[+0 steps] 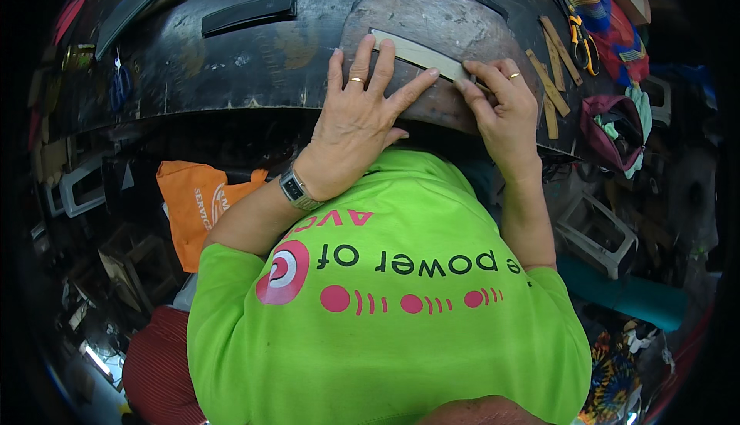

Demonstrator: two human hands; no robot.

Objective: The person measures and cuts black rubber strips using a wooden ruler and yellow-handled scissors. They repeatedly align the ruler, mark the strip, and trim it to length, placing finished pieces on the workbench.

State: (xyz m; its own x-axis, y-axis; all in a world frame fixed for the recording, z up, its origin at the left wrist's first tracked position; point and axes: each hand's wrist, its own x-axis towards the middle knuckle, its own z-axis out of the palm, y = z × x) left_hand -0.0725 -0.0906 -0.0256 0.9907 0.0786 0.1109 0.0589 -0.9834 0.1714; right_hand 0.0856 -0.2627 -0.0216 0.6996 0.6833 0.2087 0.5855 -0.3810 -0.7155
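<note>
A long pale strip with a dark border [420, 53] lies slantwise on a worn, brownish-grey slab [455, 16]. My left hand [351, 120] rests over the strip's left part, fingers spread, with fingertips touching it. At the strip's right end, my right hand [502, 109] has its thumb and fingers pinched together on the edge. Its remaining fingers are curled. Part of the strip's right tip is hidden by that hand.
The slab sits on a dark table [223, 78]. Black curved pieces [249, 16] lie farther back. To the right are flat wooden sticks [549, 86], yellow-and-black-handled scissors [583, 45] and a maroon pouch [613, 132]. Blue-handled scissors [119, 86] lie left; an orange bag [193, 209] is below the table edge.
</note>
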